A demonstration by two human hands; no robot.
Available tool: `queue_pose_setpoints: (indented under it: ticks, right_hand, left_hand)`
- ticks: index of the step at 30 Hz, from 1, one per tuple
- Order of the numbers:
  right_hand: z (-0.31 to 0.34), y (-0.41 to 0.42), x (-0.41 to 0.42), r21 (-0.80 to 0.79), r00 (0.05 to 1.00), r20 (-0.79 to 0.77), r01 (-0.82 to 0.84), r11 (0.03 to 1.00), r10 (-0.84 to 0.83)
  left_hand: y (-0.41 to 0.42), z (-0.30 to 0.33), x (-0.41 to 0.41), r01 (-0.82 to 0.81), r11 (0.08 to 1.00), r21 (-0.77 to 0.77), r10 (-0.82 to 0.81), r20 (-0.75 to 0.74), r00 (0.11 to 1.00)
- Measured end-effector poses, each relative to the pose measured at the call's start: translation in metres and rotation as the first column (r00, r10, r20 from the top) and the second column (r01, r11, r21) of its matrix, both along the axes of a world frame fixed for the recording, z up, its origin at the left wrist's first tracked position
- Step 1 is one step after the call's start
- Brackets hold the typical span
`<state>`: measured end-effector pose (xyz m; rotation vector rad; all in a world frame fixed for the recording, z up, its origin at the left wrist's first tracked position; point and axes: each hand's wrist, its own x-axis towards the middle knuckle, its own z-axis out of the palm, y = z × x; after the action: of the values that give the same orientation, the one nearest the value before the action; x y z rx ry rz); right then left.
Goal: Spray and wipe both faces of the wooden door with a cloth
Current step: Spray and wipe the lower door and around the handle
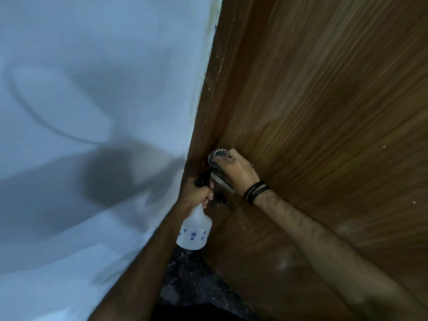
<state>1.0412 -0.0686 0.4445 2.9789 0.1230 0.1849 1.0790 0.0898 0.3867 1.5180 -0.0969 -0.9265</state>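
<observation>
The wooden door [324, 100] filled the whole right side of the view, brown with a fine straight grain running along it and a few pale specks and smudges low down. Its edge met the door frame [214, 89], which was scuffed and chipped with light flecks, right next to a smooth pale blue wall [92, 89] carrying big soft shadows.

The right hand [236, 169] was curled over a checkered cloth [216, 156], bunched up and pressed against the door right at the frame edge, just above a flat metal handle [222, 184]. Dark bands [256, 191] wrapped that wrist.

The left hand [196, 193] was wrapped tight round the black trigger head of a spray bottle [195, 230], translucent white plastic with little blue flower prints, hanging just below the handle. Both hands were crammed close in that corner, barely any room between wall and door. Dark speckled floor [192, 279] showed down below.
</observation>
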Motion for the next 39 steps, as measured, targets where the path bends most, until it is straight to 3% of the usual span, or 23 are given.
queue_pose_setpoints:
  ticks: [3,6,9,11,15,18,21,23,27,36,39]
  right_hand:
    - [-0.015,0.006,-0.022,0.186,0.994,0.033,0.1,0.977,-0.108]
    - [-0.024,0.01,-0.032,0.361,0.958,0.022,0.259,0.896,-0.286]
    - [-0.022,0.015,-0.035,0.529,0.838,0.122,0.398,0.749,-0.531]
    - [-0.023,0.028,-0.034,0.59,0.796,0.226,0.347,0.729,-0.562]
    - [-0.038,0.035,-0.029,0.577,0.847,0.241,0.268,0.772,-0.474]
    - [-0.037,0.035,-0.036,0.635,0.782,0.275,0.289,0.717,-0.559]
    - [-0.037,0.043,-0.034,0.583,0.767,0.406,0.202,0.787,-0.497]
    - [-0.039,0.042,-0.014,0.554,0.816,0.369,0.192,0.81,-0.446]
    - [-0.047,0.047,-0.002,0.566,0.842,0.205,0.315,0.762,-0.5]
    - [-0.052,0.052,-0.01,0.671,0.674,0.184,0.445,0.593,-0.715]
    - [-0.048,0.043,-0.012,0.698,0.74,0.124,0.408,0.588,-0.661]
  left_hand:
    - [0.001,0.0,0.002,0.032,0.999,0.01,-0.033,0.012,0.999]
    - [0.004,-0.001,0.003,0.052,0.999,0.012,-0.053,0.022,0.998]
    - [0.007,0.002,0.004,0.074,0.997,0.029,-0.076,0.042,0.996]
    - [0.007,0.007,0.007,0.063,0.997,0.05,-0.066,0.061,0.996]
    - [0.005,0.015,0.017,0.059,0.993,0.101,-0.07,0.105,0.992]
    - [0.005,0.02,0.022,0.11,0.986,0.124,-0.123,0.103,0.987]
    - [0.002,0.025,0.035,0.154,0.975,0.158,-0.17,0.096,0.981]
    - [0.003,0.022,0.043,0.145,0.966,0.214,-0.166,0.08,0.983]
    - [0.013,0.007,0.039,0.069,0.978,0.197,-0.089,0.091,0.992]
    - [0.017,0.006,0.038,0.134,0.986,0.103,-0.141,0.065,0.988]
    - [0.012,0.008,0.043,0.132,0.986,0.105,-0.138,0.054,0.989]
